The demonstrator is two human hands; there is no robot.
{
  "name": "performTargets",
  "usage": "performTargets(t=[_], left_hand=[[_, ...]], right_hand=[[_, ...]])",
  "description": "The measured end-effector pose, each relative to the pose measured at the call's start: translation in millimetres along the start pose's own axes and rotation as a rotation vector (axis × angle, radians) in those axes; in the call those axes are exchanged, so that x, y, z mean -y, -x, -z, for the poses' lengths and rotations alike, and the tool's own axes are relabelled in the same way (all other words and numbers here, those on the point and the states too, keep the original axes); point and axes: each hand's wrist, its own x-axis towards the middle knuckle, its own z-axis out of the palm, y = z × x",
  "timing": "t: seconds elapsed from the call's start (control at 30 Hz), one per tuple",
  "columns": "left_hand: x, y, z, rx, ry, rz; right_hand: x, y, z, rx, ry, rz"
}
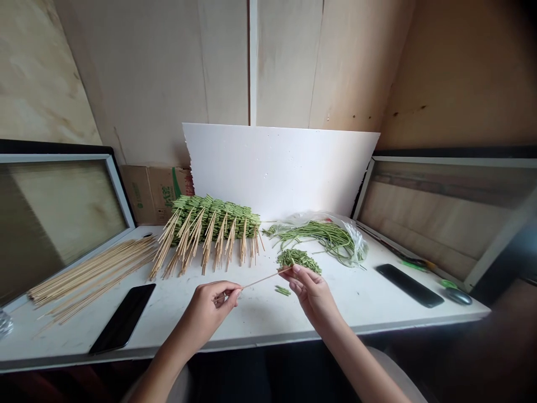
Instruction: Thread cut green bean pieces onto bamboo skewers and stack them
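Observation:
A thin wooden skewer (262, 279) stretches between my two hands above the table's front half. My left hand (212, 305) is closed around its lower left part. At the other end, the fingers of my right hand (310, 288) pinch near the tip; whether a bean piece is also between them is hidden. Just behind my right hand lies a small pile of cut green bean pieces (300, 258), with a few loose pieces (282, 290) in front of it. Farther back on the left, finished skewers of green beans (216, 221) are stacked high, their bare stick ends fanning toward me.
Bare skewers (96, 268) lie at the left beside a black phone (123, 318). Long uncut beans (323, 238) rest in a clear plastic bag (358, 246). Another dark phone (409, 285) and a mouse (458, 296) are at right. A white board (281, 168) and cardboard box (146, 193) stand behind.

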Motion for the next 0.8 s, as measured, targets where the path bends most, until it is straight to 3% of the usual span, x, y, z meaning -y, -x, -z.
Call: performTargets(t=[0.33, 0.6, 0.8], left_hand=[[22, -5, -2.3, -0.036, 0.024, 0.005], [18, -6, -6.1, 0.010, 0.097, 0.015], [23, -7, -2.9, -0.011, 0.093, 0.033]], right_hand=[[-29, -2, -12, -0.081, 0.028, 0.052], [-50, 4, -34, 0.038, 0.124, 0.012], [-51, 2, -35, 0.051, 0.115, -0.018]])
